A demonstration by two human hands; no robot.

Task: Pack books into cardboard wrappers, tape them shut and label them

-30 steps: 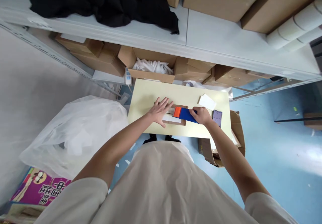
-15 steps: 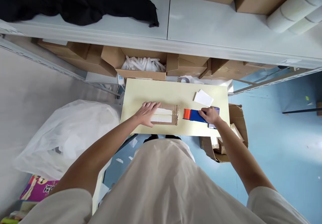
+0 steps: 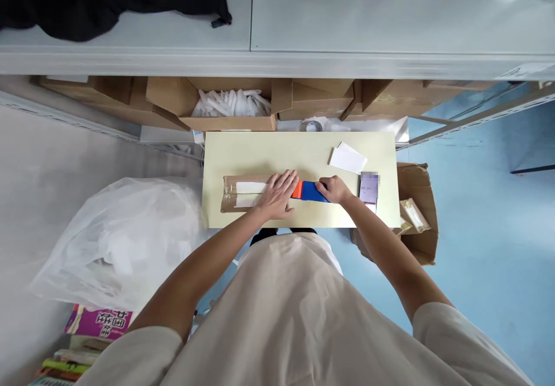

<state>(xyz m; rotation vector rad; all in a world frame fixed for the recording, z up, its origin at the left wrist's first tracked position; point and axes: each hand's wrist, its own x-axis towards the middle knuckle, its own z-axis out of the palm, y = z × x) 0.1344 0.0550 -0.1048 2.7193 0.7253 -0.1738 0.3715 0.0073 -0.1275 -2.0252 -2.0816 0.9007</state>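
Starting far L of frame, a big white plastic bag [image 3: 121, 241] is bulging on the floor, well apart from the work. Near center, the brown parcel [image 3: 245, 194] is lying flat on the cream table [image 3: 269, 149], white panels facing up, L end showing, R end going under your L hand [image 3: 278, 196]. That hand's lying palm down, fingers stretched out & close together, so it's pressing rather than gripping, AFAICT. Risk here: w/ all the weight on one end, the parcel could be pivoting or skidding on that smooth top if you're pushing unevenly.

Just R of those fingers, the blue-and-orange tool [image 3: 313, 191] is pointing its orange end at them. Can't tell if it's touching the box; your hand's hiding that. If the tool's slipping L, it'd be jabbing or catching your fingers, esp. w/ so little gap.

Your R hand [image 3: 335, 189] is closing round the blue end. Above it, white cards [image 3: 347, 158] are lying loose; just R, the phone [image 3: 369, 188] is sitting near your wrist, so a wide backswing could be knocking it toward the open carton [image 3: 427, 241], far R.
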